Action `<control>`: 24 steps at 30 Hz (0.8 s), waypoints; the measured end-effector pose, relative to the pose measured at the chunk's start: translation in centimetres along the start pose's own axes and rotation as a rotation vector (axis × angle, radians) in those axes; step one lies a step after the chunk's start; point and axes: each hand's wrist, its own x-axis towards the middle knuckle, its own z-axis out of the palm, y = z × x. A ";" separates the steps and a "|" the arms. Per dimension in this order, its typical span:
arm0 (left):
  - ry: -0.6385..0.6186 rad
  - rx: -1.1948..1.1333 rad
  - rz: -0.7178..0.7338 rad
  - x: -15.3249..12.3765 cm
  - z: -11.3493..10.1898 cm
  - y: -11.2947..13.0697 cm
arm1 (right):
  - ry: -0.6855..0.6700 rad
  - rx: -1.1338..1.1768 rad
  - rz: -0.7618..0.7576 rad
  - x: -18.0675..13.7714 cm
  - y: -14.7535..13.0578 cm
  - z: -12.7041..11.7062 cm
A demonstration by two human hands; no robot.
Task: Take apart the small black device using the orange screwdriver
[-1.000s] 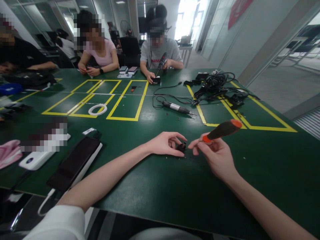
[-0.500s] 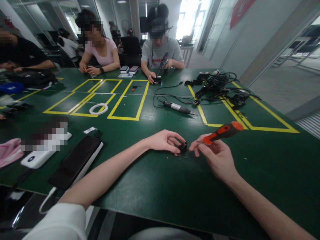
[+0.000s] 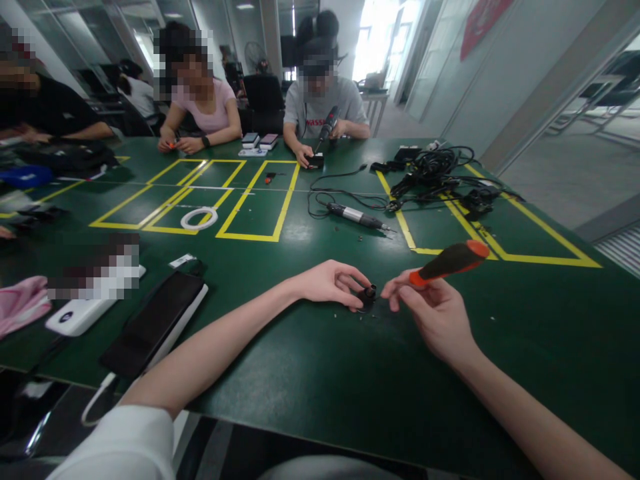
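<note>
In the head view, my left hand (image 3: 336, 283) is closed around a small black part (image 3: 369, 296) with a short metal tube on top, resting low over the green table (image 3: 320, 387). My right hand (image 3: 433, 310) grips a screwdriver (image 3: 453, 262) with an orange and dark handle. The handle tilts up to the right, and the thin shaft runs between my fingers toward the black part's right side. Whether the tip touches the part is too small to tell. Tiny bits (image 3: 361, 317) lie on the table just below the part.
An electric screwdriver (image 3: 357, 217) with its cord lies beyond my hands. A cable heap (image 3: 430, 170) is at the far right. A white ring (image 3: 199, 219) sits left. Near my left forearm are a black pouch (image 3: 153, 320) and a white device (image 3: 75, 317). Co-workers sit across the table.
The screwdriver handle has turned about its length, showing more of its dark side. Both hands keep nearly the same place, and the black part stays in my left hand.
</note>
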 end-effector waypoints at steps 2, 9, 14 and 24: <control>-0.013 -0.003 0.007 0.1 -0.1 -0.1 | 0.018 -0.037 -0.003 0.0 0.0 -0.1; 0.003 0.046 0.051 0.2 0.2 -0.1 | -0.043 -0.041 0.031 0.1 -0.2 -0.1; 0.054 0.099 0.036 0.1 0.7 0.3 | -0.032 -0.010 0.031 0.0 -0.3 0.1; 0.035 0.093 0.043 0.1 0.8 0.0 | 0.030 -0.128 0.028 0.1 -0.2 -0.3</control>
